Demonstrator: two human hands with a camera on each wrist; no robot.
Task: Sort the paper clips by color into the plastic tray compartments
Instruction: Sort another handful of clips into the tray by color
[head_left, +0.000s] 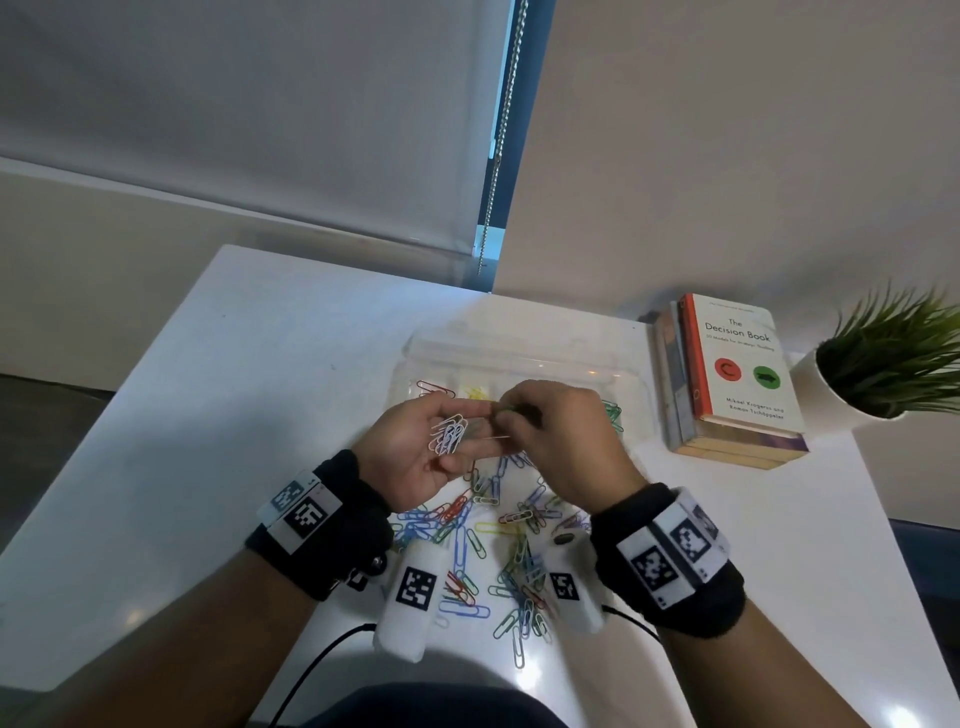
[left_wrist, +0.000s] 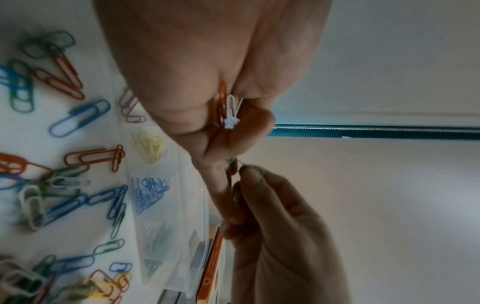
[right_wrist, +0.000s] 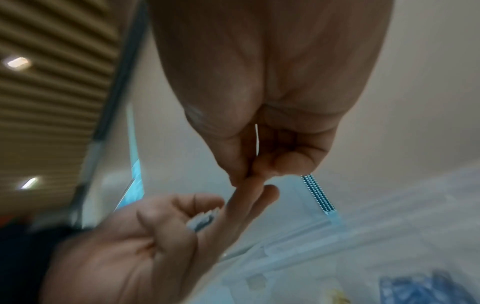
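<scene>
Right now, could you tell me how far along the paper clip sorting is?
Partly done. The plastic tray already holds small sorted groups: red clips, yellow clips, and green clips. In hand: the left hand holds a bunch of white clips, while the right hand pinches a green clip at the left fingertips. Left: a large mixed pile on the table.

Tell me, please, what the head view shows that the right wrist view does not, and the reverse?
Only the head view shows the loose multicoloured clips on the table, the book, the potted plant and green clips in the tray. Only the right wrist view shows the slatted ceiling with its lights. Both show the left hand cradling white clips while the right hand pinches at its fingertips.
</scene>
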